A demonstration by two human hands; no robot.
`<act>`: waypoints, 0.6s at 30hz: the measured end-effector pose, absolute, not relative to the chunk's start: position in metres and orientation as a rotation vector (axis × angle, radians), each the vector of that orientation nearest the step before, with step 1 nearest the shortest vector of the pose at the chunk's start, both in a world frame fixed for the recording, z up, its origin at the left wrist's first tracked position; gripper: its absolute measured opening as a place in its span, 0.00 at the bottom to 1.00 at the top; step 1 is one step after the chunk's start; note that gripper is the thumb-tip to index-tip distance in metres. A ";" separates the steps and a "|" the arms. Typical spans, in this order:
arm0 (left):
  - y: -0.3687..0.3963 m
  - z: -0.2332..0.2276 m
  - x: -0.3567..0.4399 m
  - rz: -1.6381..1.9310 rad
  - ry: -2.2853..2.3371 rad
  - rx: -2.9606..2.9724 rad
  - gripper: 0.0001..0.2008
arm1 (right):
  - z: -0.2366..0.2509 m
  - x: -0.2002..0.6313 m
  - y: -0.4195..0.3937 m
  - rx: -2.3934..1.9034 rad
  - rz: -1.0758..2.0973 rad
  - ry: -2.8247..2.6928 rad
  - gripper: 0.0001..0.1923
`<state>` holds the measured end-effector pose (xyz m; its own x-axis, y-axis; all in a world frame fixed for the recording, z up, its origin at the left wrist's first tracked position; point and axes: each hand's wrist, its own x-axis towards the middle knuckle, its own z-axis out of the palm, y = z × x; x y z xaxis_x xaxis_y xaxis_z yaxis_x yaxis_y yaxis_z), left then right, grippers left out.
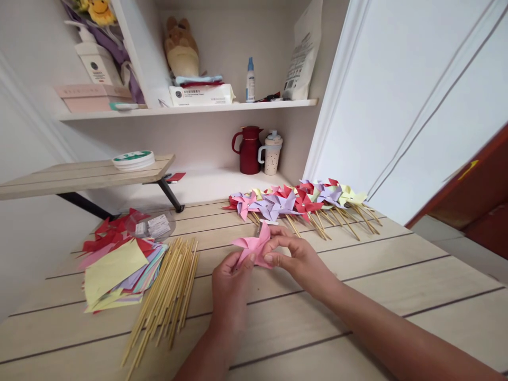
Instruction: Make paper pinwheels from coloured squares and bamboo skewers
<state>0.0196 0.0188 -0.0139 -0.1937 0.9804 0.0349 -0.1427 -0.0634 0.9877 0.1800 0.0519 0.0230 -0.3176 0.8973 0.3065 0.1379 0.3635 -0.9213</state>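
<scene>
Both my hands meet over the middle of the wooden table (397,275), pinching a folded pink paper pinwheel (253,247). My left hand (229,283) grips its lower left side. My right hand (296,254) holds its right side with fingertips on the folds. The pinwheel has no stick on it that I can see. A bundle of bamboo sticks (166,296) lies just left of my left hand.
A stack of coloured paper squares (117,270) lies at the left, with a clear bag of small white pieces (153,226) behind it. A row of several finished pinwheels on sticks (301,203) lies at the back. Shelves behind hold a red jug (249,151) and a cup (272,153).
</scene>
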 end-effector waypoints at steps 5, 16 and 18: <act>0.018 -0.016 0.019 1.438 1.252 1.065 0.13 | 0.025 0.179 0.048 -0.900 1.073 -1.761 0.08; 0.013 -0.013 0.027 1.528 1.328 1.078 0.12 | 0.024 0.178 0.043 -0.917 0.929 -1.801 0.06; 0.012 -0.009 0.029 1.564 1.326 1.039 0.10 | 0.025 0.177 0.042 -0.922 0.916 -1.808 0.06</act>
<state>0.0290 0.0117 -0.0094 -0.3253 0.9421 0.0818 -0.0736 -0.1114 0.9910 0.1772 0.0416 0.0245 -0.3342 0.8671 0.3695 0.2151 0.4518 -0.8658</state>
